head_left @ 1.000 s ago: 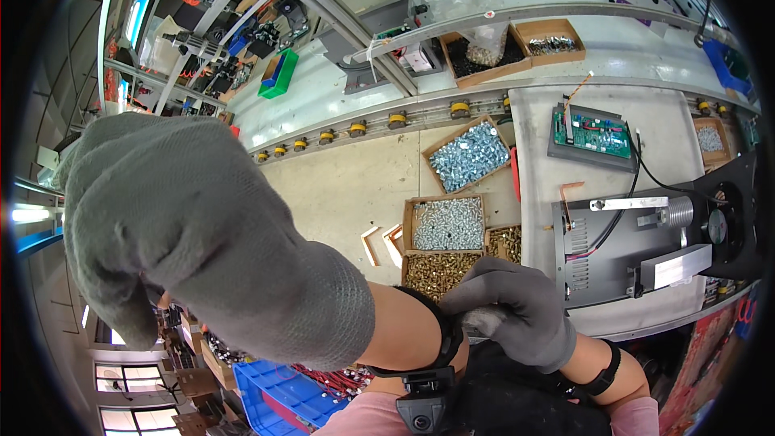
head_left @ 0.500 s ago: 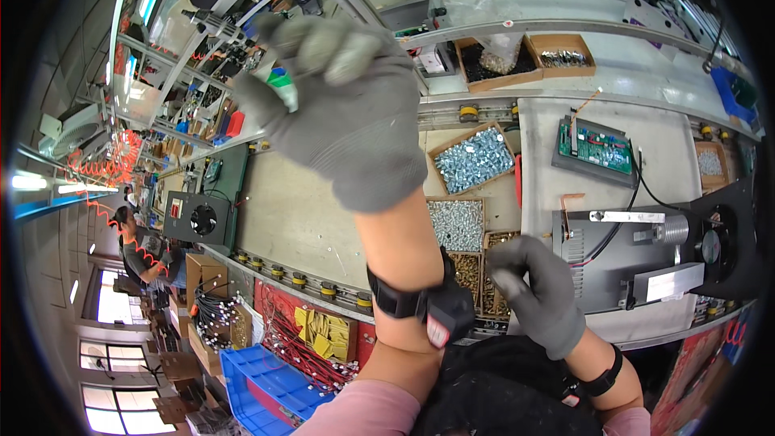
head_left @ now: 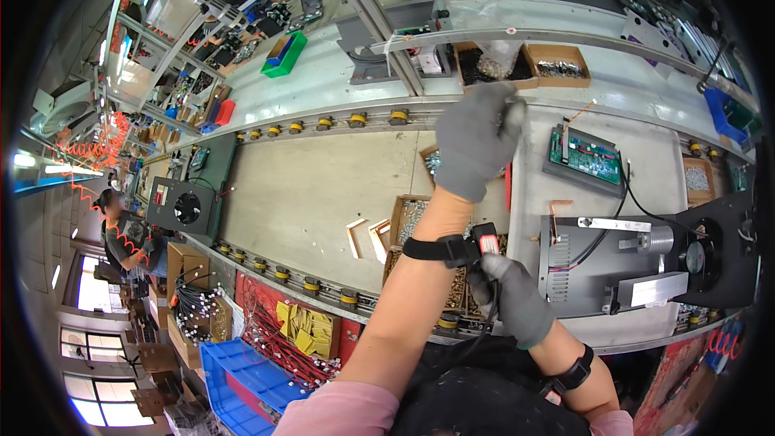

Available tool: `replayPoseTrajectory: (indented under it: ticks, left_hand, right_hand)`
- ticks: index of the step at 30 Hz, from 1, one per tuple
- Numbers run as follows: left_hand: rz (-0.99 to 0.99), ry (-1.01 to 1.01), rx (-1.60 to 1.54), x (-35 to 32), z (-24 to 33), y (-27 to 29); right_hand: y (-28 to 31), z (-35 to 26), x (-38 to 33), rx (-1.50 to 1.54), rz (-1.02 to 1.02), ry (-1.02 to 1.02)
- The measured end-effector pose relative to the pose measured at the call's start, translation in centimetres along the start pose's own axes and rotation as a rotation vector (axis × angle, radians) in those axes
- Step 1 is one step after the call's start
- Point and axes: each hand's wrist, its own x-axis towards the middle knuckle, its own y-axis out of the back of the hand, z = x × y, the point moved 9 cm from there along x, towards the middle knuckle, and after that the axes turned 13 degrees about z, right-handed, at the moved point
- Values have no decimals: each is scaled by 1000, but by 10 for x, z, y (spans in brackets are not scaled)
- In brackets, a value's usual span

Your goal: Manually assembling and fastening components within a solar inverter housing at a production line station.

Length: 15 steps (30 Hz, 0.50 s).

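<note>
Up over the table, the left hand in its grey glove is raised with the forearm stretched away from the body, a black wrist strap buckled below it. Its fingers are curled in, and something small and pale shows at the fingertips on the far right side of the glove; I cannot tell what it is or whether it is truly pinched. Directly under that hand sit open cardboard boxes of screws, partly hidden by the arm.

Below and nearer the body, the right hand, also gloved, is closed around a dark tool handle with a red tip, a black cable trailing from it towards the lap.

To the right of both hands lies a grey metal unit with a round fan opening, and beyond it, level with the raised hand, a green circuit board in a tray. As far as I can judge, the board is not yet mounted on the unit, so the fastening work looks to be at an early stage.
</note>
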Motion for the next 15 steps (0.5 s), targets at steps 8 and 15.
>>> replayPoseTrajectory:
  ticks: [8, 15]
  left_hand:
    - [249, 1184, -561, -80, -129, -18]
    - [538, 1654, -1039, -135, -131, -29]
  right_hand:
    - [0, 2, -3, -51, 47, 381]
    - [-1, 9, 2, -62, 81, 259]
